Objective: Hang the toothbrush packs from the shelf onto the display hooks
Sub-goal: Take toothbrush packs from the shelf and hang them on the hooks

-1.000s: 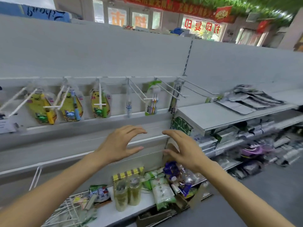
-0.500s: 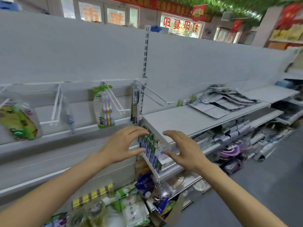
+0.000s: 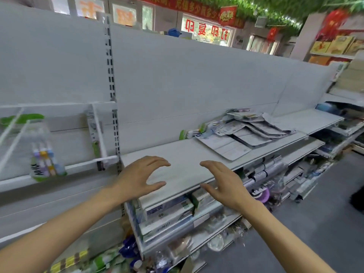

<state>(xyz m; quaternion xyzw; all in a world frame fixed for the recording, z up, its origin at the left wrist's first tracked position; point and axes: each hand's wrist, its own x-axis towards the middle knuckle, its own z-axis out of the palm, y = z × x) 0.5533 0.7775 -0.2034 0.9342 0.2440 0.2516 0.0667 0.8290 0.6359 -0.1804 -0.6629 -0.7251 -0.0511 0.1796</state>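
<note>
window sign (image 3: 206, 30) — mirrored "打印复印" | hanging toothbrush pack (image 3: 42, 152) — partial white letters, unclear

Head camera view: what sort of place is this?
Most likely a small shop aisle: white retail shelf piled with toothbrush packs, display hooks holding hung goods, boxed stock below.

Setting: retail shop. Long grey metal gondola shelving (image 3: 177, 168) stocked with boxed goods; white wire display hooks (image 3: 100, 134) carrying packaged toothbrushes (image 3: 45, 154); red Chinese-lettered banners (image 3: 177, 4) above the storefront windows.
</note>
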